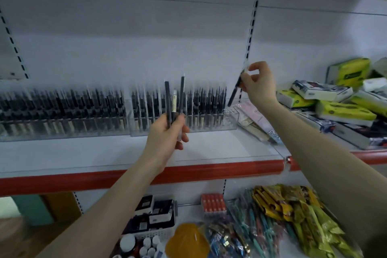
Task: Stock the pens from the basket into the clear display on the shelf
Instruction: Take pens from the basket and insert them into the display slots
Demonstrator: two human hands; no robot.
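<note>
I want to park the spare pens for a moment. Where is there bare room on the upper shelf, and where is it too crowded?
A bare strip of shelf runs between the clear display and the red edge, partly under the left hand. Crowded: the display itself, the flat packets right of it below the right hand, and the piled boxes beyond.

Tissue packs (343, 109) piled right; candy bags (293, 216) below.

Retail shop, stationery aisle. Landmark: white metal gondola shelf with red front edge strip (219, 168). On it, clear plastic display trays packed with black pens (184, 109); to its right, stacked yellow-green tissue packs (345, 109); below it, bagged coloured pens (257, 226).
</note>
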